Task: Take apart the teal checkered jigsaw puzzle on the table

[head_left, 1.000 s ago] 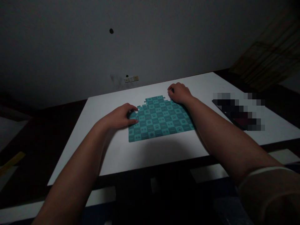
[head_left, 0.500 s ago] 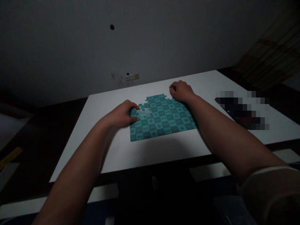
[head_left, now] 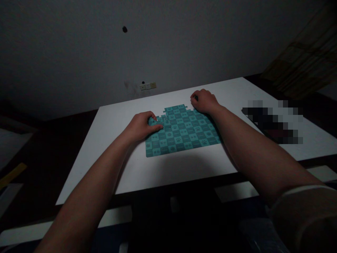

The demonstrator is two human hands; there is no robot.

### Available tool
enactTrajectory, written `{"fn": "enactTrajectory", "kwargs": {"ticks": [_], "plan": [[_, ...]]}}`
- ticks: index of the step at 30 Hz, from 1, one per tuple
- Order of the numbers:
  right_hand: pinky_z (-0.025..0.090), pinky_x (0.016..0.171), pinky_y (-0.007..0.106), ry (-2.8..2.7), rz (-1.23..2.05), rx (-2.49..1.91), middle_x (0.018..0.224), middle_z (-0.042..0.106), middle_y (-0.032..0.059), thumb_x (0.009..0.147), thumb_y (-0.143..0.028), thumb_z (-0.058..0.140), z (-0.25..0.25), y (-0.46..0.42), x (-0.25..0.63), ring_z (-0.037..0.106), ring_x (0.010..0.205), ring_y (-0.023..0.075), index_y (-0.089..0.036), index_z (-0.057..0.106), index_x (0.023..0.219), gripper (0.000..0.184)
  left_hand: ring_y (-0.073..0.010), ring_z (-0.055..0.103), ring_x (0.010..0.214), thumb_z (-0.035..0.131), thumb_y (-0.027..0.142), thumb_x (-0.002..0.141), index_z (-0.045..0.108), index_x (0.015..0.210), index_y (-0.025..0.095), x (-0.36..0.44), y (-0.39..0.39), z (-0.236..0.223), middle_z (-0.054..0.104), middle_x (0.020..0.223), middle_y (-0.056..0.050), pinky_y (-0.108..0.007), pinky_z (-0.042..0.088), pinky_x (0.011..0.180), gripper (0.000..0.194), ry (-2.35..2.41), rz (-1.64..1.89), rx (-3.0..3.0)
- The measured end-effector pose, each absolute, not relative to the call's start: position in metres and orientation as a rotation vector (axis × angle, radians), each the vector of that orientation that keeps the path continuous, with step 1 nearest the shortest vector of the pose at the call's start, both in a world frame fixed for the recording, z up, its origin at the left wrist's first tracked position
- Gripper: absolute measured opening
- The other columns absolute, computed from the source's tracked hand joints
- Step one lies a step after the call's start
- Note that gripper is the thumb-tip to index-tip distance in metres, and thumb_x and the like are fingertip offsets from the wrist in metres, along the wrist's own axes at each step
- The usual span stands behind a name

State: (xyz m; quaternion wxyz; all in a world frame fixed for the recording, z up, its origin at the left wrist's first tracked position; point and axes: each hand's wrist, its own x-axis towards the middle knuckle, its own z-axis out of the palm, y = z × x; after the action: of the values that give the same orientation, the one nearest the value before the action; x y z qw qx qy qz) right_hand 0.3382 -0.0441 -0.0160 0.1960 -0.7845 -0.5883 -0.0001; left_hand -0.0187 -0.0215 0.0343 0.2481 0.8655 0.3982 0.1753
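A partly joined teal jigsaw puzzle (head_left: pixel 184 135) with a paw-print check pattern lies flat on a white table (head_left: pixel 173 167). My left hand (head_left: pixel 142 125) rests on the puzzle's upper left edge, fingers curled and pressing down on the pieces there. My right hand (head_left: pixel 204 101) sits at the puzzle's upper right corner with fingers curled in; what it holds, if anything, is hidden. The puzzle's far edge is stepped and jagged, and its near edge is straight.
A dark flat object (head_left: pixel 271 121), blurred out, lies on the table's right side. A grey wall with a socket plate (head_left: pixel 147 85) stands behind the table. The room is dim, with dark floor on both sides.
My left hand slid a little right and forward along the puzzle's upper left edge, and the pale patch seen beside its fingers half a second ago is gone. My right hand barely moved.
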Motion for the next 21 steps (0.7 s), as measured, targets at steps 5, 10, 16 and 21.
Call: {"fn": "enactTrajectory", "kwargs": {"ticks": [5,10,16,21], "plan": [[0.056,0.103,0.056,-1.636,-0.002,-2.214,0.132,0.075,0.0189,0.102,-0.037,0.058,-0.014,-0.045,0.336,0.067,0.118,0.0404,-0.024,0.083,0.125,0.036,-0.0174,0.053,0.069,0.09,0.056,0.073,0.077,0.087,0.021,-0.021,-0.014,0.024,0.064,0.072,0.001,-0.03,0.037,0.064,0.039,0.976,0.528,2.155],[0.055,0.105,0.055,-1.639,0.019,-2.226,0.134,0.074,0.0189,0.104,-0.035,0.058,-0.013,-0.047,0.333,0.067,0.12,0.0402,-0.023,0.082,0.126,0.035,-0.0146,0.051,0.063,0.093,0.051,0.07,0.081,0.085,0.022,-0.021,-0.013,0.022,0.066,0.069,0.001,-0.029,0.039,0.06,0.036,0.963,0.558,1.981],[0.049,0.11,0.053,-1.583,-0.037,-2.171,0.138,0.071,0.0224,0.11,-0.036,0.05,0.005,-0.053,0.324,0.063,0.126,0.0375,-0.017,0.076,0.131,0.038,-0.0128,0.054,0.062,0.097,0.046,0.065,0.08,0.081,0.021,-0.016,-0.016,0.023,0.068,0.071,0.0,-0.027,0.042,0.059,0.034,0.914,0.699,1.753],[0.054,0.103,0.041,-1.589,0.271,-1.705,0.13,0.076,0.0111,0.111,-0.033,0.043,0.036,-0.061,0.292,0.067,0.116,0.0277,-0.022,0.072,0.143,0.044,-0.0138,0.058,0.064,0.097,0.048,0.064,0.081,0.085,0.019,-0.014,-0.015,0.016,0.071,0.073,-0.001,-0.027,0.047,0.06,0.039,0.93,0.795,1.666]]}}
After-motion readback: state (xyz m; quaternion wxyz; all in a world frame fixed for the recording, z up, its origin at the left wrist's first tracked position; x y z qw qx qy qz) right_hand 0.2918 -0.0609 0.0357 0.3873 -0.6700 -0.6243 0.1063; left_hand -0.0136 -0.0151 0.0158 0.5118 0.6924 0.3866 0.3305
